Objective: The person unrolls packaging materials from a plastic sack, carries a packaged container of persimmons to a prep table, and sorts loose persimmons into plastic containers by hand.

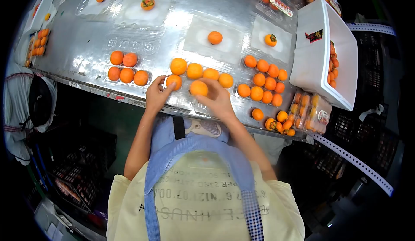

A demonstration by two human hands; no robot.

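My left hand (158,94) has its thumb and fingers around the left side of an orange persimmon (174,81), at the front row of a clear plastic tray (183,102). In my right hand (219,99) is another persimmon (199,88), held over the same tray just to the right. Behind both hands, a row of several persimmons (194,71) sits in the tray's back row. To the left, a second clear tray (132,46) holds several persimmons (127,75). Farther right, a third group of persimmons (259,79) lies in rows.
A white foam box (312,46) with persimmons inside stands tilted at the right. Filled clear packs (309,111) and loose persimmons (281,122) lie near the front right edge. Single persimmons (215,37) rest on white sheets farther back on the metal table (82,37).
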